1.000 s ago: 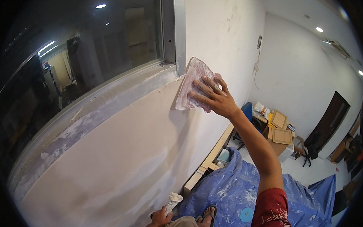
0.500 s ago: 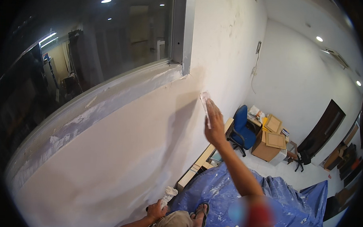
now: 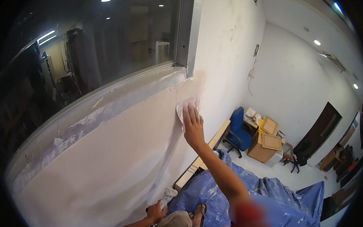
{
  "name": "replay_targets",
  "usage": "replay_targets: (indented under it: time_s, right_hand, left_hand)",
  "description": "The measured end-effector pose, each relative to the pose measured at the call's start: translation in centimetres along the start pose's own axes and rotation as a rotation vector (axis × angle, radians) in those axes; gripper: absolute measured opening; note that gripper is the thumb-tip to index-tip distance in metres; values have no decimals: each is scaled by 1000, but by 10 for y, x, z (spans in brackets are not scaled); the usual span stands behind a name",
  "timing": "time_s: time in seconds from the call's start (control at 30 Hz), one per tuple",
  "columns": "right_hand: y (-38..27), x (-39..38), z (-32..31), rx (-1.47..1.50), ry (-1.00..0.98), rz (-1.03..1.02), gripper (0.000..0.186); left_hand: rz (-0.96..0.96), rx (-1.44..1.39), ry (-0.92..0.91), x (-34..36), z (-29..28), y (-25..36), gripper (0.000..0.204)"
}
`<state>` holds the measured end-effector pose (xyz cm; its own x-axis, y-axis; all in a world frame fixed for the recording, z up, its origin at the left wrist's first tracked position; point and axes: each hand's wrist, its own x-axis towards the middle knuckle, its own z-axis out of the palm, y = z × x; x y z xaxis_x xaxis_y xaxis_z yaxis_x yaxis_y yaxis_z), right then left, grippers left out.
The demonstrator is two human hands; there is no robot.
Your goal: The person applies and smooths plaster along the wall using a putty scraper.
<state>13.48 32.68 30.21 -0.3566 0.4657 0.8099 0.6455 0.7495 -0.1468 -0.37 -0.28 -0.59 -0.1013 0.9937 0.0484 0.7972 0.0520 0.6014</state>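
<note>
Right hand (image 3: 193, 128) is flat and open, fingers spread, pressing a pale sanding sheet (image 3: 184, 107) against the wall (image 3: 120, 151) just under the window (image 3: 112, 43) corner. Left hand (image 3: 157, 210) is down low by the knee, clenched around a crumpled white rag (image 3: 170, 193) — blue tarp (image 3: 274, 193) covers the floor.

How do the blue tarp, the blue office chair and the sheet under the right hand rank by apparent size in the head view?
1. blue tarp, by far the largest, spread over the floor.
2. blue office chair.
3. sanding sheet pressed to the wall by the right hand; it looks smaller, though the hand partly covers it and the chair is farther away, so this is unsure.
</note>
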Motion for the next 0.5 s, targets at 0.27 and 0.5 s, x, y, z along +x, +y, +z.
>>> replay_targets:
  time_s: [0.27, 0.5]
  right_hand:
    - [9, -11, -58, 17, -9, 4, 88]
    - [-26, 55, -44, -7, 184, -21, 81]
  left_hand:
    - [-72, 14, -37, 2, -4, 6, 59]
    - [146, 146, 146, 8, 4, -6, 63]
